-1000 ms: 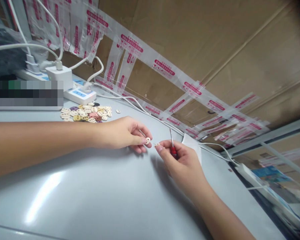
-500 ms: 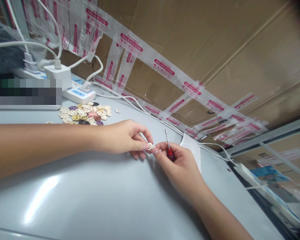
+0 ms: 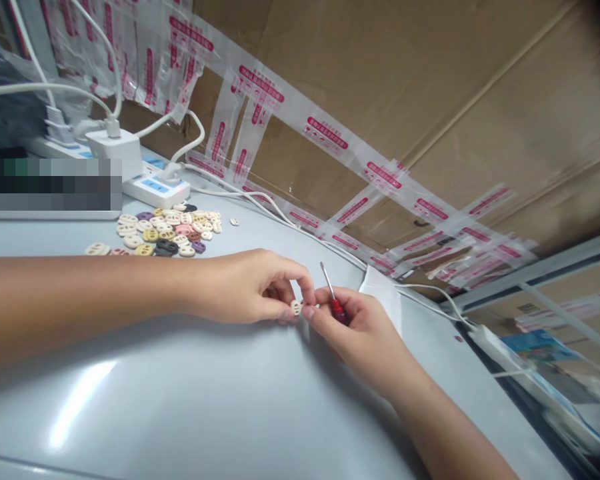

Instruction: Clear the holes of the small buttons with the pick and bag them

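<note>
A small cream piece with holes (image 3: 296,307) is pinched at its left edge by my left hand (image 3: 260,288), palm turned down above the grey table (image 3: 190,393). From the right, my right hand (image 3: 353,323) touches or nearly touches the piece with thumb and forefinger. The same hand keeps a red-handled screwdriver (image 3: 338,309) tucked in its fingers, metal shaft pointing up and left. Whatever else lies between the fingertips is too small to tell. Beyond my left forearm lies a pile of similar oval pieces (image 3: 173,230), cream, yellow, pink, purple and black.
White power strips (image 3: 157,190) with plugs and cables stand at the back left. One small piece (image 3: 235,222) lies apart from the pile. White paper (image 3: 383,297) rests behind my right hand. A taped cardboard wall (image 3: 300,153) closes off the back.
My left hand and forearm have come slightly lower and nearer, with the cream piece. The screwdriver shaft leans further left. More of the pile's near edge shows.
</note>
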